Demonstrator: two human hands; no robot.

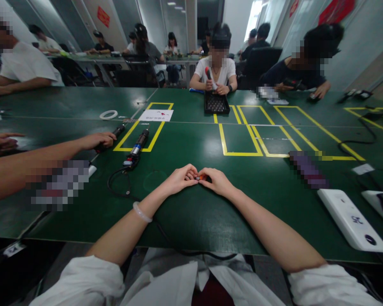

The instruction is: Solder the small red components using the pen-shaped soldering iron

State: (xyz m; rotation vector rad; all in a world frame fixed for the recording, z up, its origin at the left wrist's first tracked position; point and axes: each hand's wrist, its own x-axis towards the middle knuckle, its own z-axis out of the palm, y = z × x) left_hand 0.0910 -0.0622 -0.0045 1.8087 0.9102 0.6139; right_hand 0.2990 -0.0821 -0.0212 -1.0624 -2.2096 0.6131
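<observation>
Above the green table, my left hand (182, 178) and my right hand (217, 180) meet fingertip to fingertip. Both are closed in a pinch on one small orange and metallic piece (199, 179). Most of this piece is hidden by the fingers, so its kind is not clear. Off to the left of my hands lies a black electric screwdriver (139, 145) with a silver and blue band and a cable (110, 182), touched by neither hand.
Yellow tape outlines (242, 154) mark the green table (185, 140). A white printed sheet (156, 115) and a white ring (108, 114) lie left. A co-worker's hand (102, 140) holds another driver. At right are a phone (308, 170) and white power bank (351, 219); a black tray (216, 104) stands opposite.
</observation>
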